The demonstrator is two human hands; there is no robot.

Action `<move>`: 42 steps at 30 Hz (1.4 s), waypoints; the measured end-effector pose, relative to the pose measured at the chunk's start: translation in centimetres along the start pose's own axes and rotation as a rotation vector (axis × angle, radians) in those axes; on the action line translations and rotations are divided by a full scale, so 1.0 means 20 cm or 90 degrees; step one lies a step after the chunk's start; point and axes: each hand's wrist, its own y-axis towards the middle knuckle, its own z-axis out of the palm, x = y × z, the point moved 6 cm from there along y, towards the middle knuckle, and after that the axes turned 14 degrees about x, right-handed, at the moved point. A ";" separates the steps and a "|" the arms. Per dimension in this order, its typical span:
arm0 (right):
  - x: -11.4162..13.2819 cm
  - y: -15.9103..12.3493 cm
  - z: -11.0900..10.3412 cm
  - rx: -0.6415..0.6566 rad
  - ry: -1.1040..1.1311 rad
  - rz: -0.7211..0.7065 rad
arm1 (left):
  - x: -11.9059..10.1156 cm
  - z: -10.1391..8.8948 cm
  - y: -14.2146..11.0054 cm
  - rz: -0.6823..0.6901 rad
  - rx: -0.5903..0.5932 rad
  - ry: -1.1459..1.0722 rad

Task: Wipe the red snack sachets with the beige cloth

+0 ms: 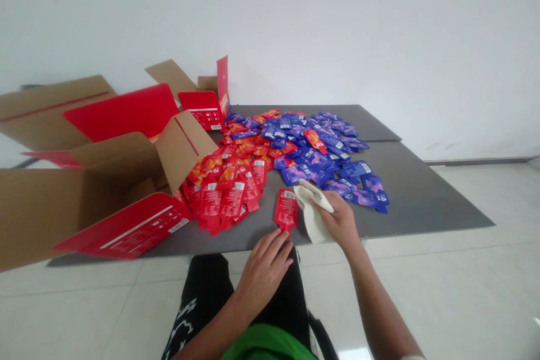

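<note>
Head view: my right grip (340, 218) clutches a white cloth (311, 220) beside a lone red sachet (286, 211), flat on the worktop (413, 191); my left grip (266, 263), unclenched, touches the sachet's narrow end.

Open red cardboard boxes (126, 230) stand frame-left on the grey surface (422, 191); flat red pouches (211, 199) lie mid-frame, mostly left of flat blue pouches (314, 160).

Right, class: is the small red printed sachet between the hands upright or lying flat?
Lying flat: the sachet shows its barcoded side up on the grey tabletop, with the left hand at its narrow end.
</note>
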 end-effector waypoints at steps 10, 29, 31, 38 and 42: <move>0.03 0.15 0.36 0.404 -0.226 -0.114 | 0.03 0.09 -0.01 -0.049 -0.030 -0.027; -0.06 0.29 0.28 0.359 -0.309 -0.049 | 0.04 0.10 0.02 -0.135 -0.033 -0.084; -0.07 0.33 0.22 0.313 -0.333 -0.031 | 0.05 0.11 0.02 -0.151 -0.031 -0.081; 0.12 0.08 0.33 0.439 -0.208 -0.148 | 0.04 0.15 0.02 -0.178 -0.014 -0.019; 0.00 0.22 0.33 0.409 -0.251 -0.076 | 0.04 0.14 0.03 -0.167 -0.005 -0.045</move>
